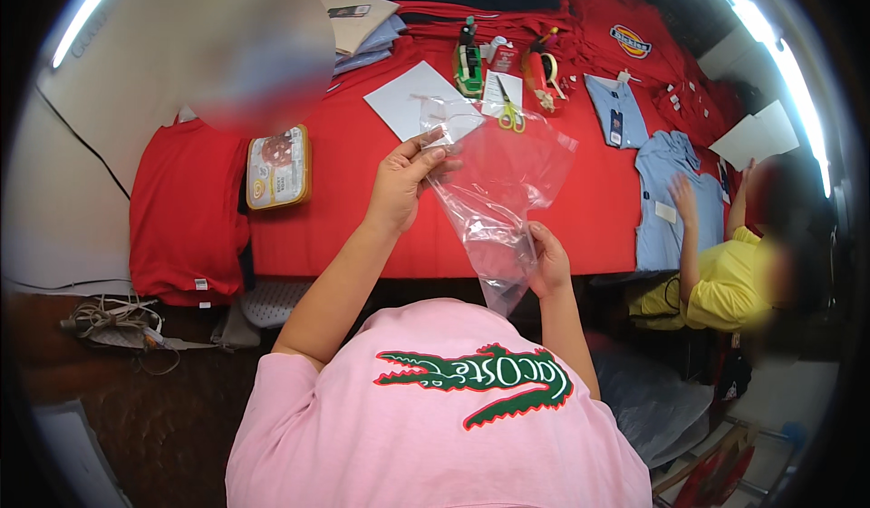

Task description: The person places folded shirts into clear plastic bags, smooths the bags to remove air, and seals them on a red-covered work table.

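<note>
The right hand (550, 268) has its fingertips closed on a clear plastic bag's (494, 222) right edge. Farther off, the left hand's (399, 186) thumb and fingers pinch its upper left. Beyond those fingers lie a white sheet (399, 96) and scissors (508, 115).

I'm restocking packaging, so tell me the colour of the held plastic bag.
The plastic bag is colourless and see-through, showing best in the head view.

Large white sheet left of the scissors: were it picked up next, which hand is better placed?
Probably the left hand: it appears closer to the white sheet, while the right hand is farther back, by the edge of the red tabletop. Both hold the clear plastic bag.
</note>
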A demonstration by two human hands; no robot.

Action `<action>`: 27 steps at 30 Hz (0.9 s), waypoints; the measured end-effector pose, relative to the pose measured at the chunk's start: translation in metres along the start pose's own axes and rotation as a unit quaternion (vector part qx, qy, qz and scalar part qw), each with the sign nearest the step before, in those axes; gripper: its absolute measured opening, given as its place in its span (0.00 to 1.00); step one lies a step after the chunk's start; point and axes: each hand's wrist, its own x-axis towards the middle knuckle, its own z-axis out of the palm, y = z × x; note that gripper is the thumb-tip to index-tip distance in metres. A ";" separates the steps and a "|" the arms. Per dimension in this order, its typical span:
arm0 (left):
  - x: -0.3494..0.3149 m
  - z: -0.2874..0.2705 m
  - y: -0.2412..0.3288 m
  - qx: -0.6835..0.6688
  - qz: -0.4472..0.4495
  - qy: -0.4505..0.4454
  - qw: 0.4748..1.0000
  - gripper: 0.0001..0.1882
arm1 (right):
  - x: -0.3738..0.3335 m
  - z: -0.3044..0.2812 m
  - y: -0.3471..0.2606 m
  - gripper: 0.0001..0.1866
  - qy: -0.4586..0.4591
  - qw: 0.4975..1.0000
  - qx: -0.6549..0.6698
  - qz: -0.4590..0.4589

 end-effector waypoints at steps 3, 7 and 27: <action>-0.003 0.014 -0.016 0.009 -0.013 0.002 1.000 0.19 | -0.026 -0.029 -0.011 0.30 -0.058 0.997 -0.059 -0.005; -0.007 0.040 -0.039 0.030 -0.039 -0.030 0.998 0.19 | -0.044 -0.044 -0.054 0.34 -0.003 0.974 -0.160 -0.160; -0.039 0.097 -0.044 0.194 0.016 -0.148 0.970 0.12 | -0.047 0.033 -0.144 0.15 -0.139 0.948 -0.229 -0.169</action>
